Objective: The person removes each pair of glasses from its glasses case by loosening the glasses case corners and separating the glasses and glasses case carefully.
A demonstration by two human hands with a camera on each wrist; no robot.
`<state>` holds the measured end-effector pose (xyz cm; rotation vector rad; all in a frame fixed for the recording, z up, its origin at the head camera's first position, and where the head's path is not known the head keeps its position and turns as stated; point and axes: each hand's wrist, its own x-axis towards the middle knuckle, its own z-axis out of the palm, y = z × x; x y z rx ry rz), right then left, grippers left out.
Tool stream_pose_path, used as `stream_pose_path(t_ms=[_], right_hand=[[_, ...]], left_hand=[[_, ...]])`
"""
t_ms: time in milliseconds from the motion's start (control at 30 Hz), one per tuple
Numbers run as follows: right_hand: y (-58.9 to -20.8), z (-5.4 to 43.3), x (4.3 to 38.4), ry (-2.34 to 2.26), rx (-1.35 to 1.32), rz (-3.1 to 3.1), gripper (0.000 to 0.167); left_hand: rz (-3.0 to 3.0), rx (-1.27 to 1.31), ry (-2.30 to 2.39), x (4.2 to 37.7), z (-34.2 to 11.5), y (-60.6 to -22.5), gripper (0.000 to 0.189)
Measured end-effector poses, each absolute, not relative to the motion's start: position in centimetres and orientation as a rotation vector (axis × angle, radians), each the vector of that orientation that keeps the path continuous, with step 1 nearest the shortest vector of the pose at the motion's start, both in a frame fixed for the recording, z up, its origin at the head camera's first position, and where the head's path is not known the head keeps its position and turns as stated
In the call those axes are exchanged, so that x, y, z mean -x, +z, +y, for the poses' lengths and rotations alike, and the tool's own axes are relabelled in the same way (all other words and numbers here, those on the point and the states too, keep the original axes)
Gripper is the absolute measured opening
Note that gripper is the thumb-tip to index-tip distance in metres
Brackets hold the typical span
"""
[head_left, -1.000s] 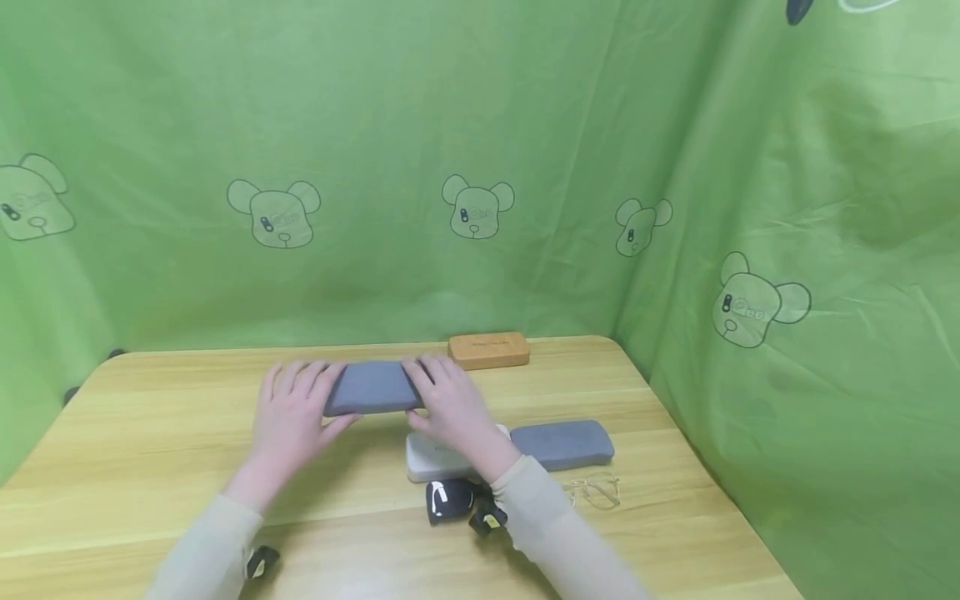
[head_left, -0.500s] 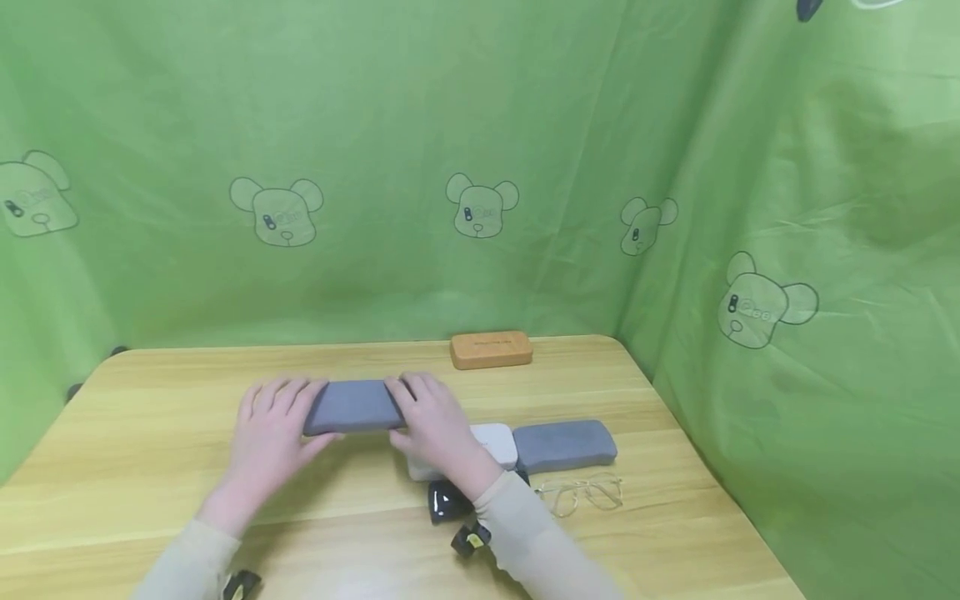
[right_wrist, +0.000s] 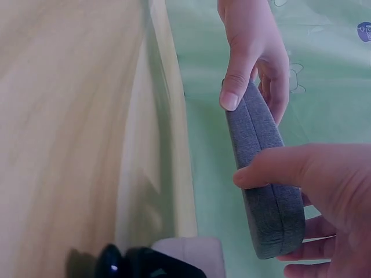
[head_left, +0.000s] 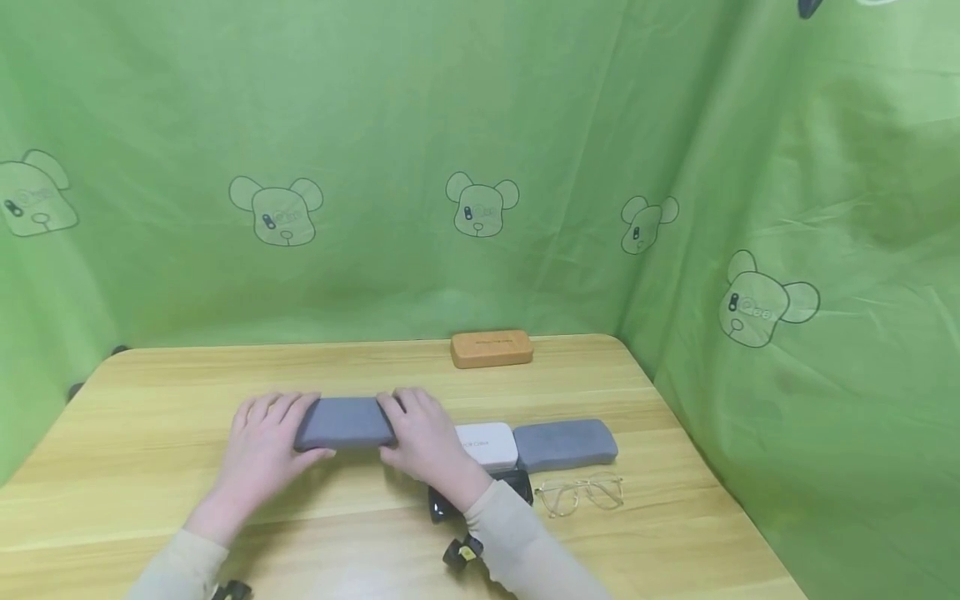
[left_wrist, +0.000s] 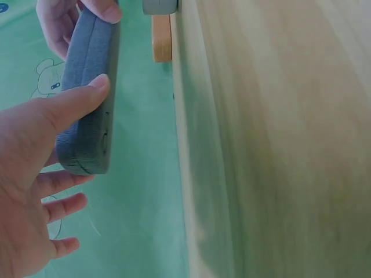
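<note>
A closed grey-blue fabric glasses case point(head_left: 345, 423) is held level above the table between my two hands. My left hand point(head_left: 258, 454) grips its left end, thumb along the near side and fingers behind. At the opposite end my right hand point(head_left: 427, 442) pinches it in the same way. The left wrist view shows the seam along the glasses case point(left_wrist: 87, 104), with the left thumb across its edge. In the right wrist view both thumbs press on the near face of the glasses case point(right_wrist: 264, 145).
Right of the hands lie a white glasses case point(head_left: 491, 444), a second grey case point(head_left: 566, 444) and thin gold-rimmed glasses point(head_left: 581, 494). Black sunglasses point(head_left: 442, 505) are partly hidden by the right wrist. An orange case point(head_left: 491, 350) sits at the back edge of the wooden table point(head_left: 180, 392).
Both hands have carried the grey-blue glasses case toward the body and slightly left, and lower in view. More of the white case and the gold-rimmed glasses now shows.
</note>
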<state>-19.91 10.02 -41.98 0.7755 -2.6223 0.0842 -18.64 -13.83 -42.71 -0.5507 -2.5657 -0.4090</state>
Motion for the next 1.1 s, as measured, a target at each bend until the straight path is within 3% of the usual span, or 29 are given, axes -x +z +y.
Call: stream_pose_path(t_ms=[1100], right_hand=[[-43.7,8.9,19.3,0.023,-0.813,-2.961,0.075]], left_hand=[[-2.951,0.565,-0.324,18.3,-13.8,-43.8,0.086]])
